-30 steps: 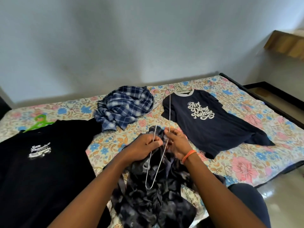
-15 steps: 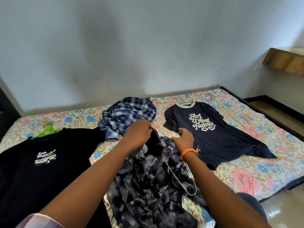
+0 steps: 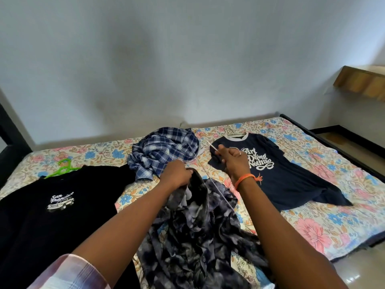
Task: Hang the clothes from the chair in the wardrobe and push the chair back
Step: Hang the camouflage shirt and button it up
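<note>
Here, on a bed [image 3: 343, 232] spread with a floral sheet, a person works a thin silver wire hanger [image 3: 220, 193] into a crumpled grey-and-black patterned shirt [image 3: 193, 232] lying near the bed's front edge. The left hand [image 3: 177, 175] is curled round a bunched fold at the shirt's far end, apparently the collar, lifting it slightly. The right hand [image 3: 233, 159], an orange thread band at its wrist, pinches the hanger's upper part; the wire runs down from it and disappears into the cloth.

Two garments look ready: a black T-shirt with a white car print [image 3: 52, 205] at near left, on a bright green plastic hanger [image 3: 62, 167], and a navy T-shirt with white script lettering [image 3: 270, 174] at right, a hanger seemingly at its neck. A rumpled blue-and-white plaid shirt [image 3: 164, 149] lies at the far centre, unhung. Neither chair nor wardrobe is in view.

The step in hand appears to be threading the hanger through the neck. Next, the hanger's shoulders likely need seating inside the shirt's, which calls for spreading the tangled fabric.
</note>
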Tool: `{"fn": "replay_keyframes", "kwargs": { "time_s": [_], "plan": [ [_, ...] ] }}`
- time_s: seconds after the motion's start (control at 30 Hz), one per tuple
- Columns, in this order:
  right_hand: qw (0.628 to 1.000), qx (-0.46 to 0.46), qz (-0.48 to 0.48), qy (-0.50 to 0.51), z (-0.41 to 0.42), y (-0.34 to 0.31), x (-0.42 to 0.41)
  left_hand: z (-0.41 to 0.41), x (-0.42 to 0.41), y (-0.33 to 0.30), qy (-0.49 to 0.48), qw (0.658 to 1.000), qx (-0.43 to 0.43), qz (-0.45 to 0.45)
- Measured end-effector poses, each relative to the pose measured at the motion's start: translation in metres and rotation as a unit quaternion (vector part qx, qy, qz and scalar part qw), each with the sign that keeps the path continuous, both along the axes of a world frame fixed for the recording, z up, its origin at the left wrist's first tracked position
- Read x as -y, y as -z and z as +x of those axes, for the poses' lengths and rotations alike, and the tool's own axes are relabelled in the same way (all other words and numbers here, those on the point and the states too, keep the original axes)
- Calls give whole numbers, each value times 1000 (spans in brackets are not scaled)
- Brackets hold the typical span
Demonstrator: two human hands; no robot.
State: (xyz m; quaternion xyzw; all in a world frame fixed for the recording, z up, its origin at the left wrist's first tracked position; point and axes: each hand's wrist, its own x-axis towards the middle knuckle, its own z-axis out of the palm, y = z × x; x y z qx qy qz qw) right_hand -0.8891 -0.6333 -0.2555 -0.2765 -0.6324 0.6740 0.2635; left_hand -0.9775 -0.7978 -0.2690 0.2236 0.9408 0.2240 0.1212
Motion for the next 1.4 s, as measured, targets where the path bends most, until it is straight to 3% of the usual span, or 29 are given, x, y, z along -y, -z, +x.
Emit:
{"fn": "replay_keyframes", "kwargs": {
  "time_s": [0.17,0.4,0.53,0.7,0.83,1.03,1.13,1.4],
  "plan": [
    [950,-200,-238,-11,-9,-21,11,-5,0,-17,-42,990,109,76],
    [896,-295,-322,-75,-29,-20,17,-5,8,-72,-11,939,310,149],
    [930,-257,-242,-102,-26,-8,15,-24,23,-97,-1,891,418,178],
    [975,-181,-83,-101,-17,0,14,-40,31,-122,-58,858,434,270],
    [978,-138,85,-135,-5,-1,5,-45,40,-134,-97,809,456,357],
    [965,-100,137,-200,10,-2,-12,-53,63,-157,24,820,476,316],
    [961,-92,145,-218,17,0,-14,-55,65,-164,47,857,430,281],
    [942,-47,174,-284,26,0,-18,-57,63,-158,51,886,384,257]
  ]
}}
